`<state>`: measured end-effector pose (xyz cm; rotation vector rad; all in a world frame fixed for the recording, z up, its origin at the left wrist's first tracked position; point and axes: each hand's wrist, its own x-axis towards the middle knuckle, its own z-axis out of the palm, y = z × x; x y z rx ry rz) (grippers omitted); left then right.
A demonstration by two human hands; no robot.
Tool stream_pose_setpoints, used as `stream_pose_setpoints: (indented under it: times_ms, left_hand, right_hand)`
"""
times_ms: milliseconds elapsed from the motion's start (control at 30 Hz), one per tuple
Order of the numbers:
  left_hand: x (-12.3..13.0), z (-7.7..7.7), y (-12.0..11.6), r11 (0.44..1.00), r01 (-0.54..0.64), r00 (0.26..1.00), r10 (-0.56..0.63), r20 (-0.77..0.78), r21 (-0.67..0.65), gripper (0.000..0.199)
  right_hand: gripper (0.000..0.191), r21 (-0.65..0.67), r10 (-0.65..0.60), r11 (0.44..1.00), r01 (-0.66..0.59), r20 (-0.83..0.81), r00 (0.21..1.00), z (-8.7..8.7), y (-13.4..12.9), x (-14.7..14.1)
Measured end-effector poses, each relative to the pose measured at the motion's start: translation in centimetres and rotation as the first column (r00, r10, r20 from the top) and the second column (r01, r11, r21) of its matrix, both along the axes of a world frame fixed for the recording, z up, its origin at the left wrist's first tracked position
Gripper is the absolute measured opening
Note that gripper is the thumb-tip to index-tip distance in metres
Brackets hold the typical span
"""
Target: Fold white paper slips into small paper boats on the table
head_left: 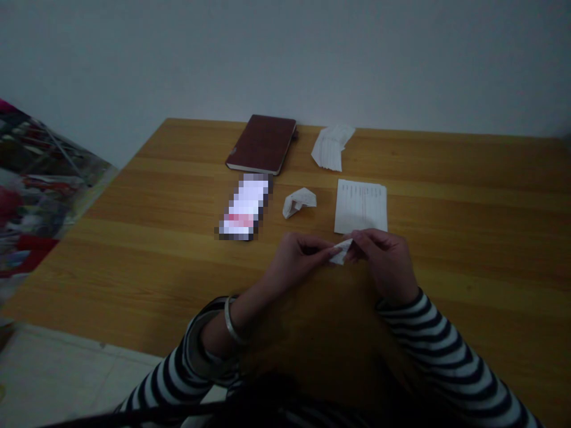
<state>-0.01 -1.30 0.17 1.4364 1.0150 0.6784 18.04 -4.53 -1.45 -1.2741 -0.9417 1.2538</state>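
Observation:
Between my two hands is a small folded piece of white paper [341, 252], held above the wooden table near its front. My left hand [303, 254] pinches its left side between thumb and fingers. On the other side, my right hand [383, 255] grips the paper's upper right corner with its fingertips. Just beyond my right hand lies a stack of lined paper sheets [361, 206]. A folded paper piece [300, 202] rests on the table to the left of that stack. Farther back, several folded paper strips [332, 147] are fanned together.
A dark red notebook [263, 144] lies at the back of the wooden table [156, 238]. In front of it is a phone [245, 208] with a lit, blurred screen. A wall stands behind the table. Cluttered items [31, 208] show beyond the left edge.

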Motion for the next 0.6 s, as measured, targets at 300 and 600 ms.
stream_pose_setpoints:
  times_ms: [300,600]
  left_hand:
    - [0.25,-0.16,0.00,0.999,-0.035,0.999,0.035,-0.003,-0.013,0.016]
    - [0.32,-0.26,0.10,0.997,-0.048,0.999,0.049,0.013,-0.056,0.019]
  right_hand:
    - [0.017,-0.047,0.000,0.999,0.002,0.029,1.000,-0.30,0.17,0.05]
    - [0.022,-0.032,0.001,0.999,-0.003,-0.062,0.998,-0.22,0.16,0.01]
